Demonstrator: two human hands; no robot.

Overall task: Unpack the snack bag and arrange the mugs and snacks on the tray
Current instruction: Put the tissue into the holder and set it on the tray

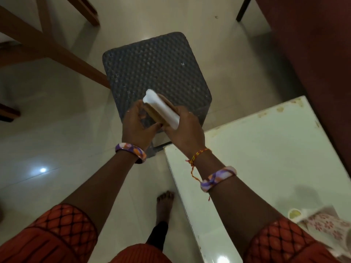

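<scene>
The pale tiled floor (57,114) is filling most of the view, with the grey woven stool (155,73) standing at its centre as reference. A white tabletop (266,158) is running off the lower right edge, its near corner just beside the stool. On it, far from the stool, a floral-printed item (326,226) is lying blurred and cut off; its identity cannot be told. Wooden furniture legs (47,48) are cut off left of the stool. Over the stool's near edge, both hands are gripping a white and brown packet (161,109), motion-blurred, contents unreadable. The right hand (182,128) is wrapping around its near end, fingers curled underneath. The left hand (136,126) is pinching its brown side, fingers partly bent.
</scene>
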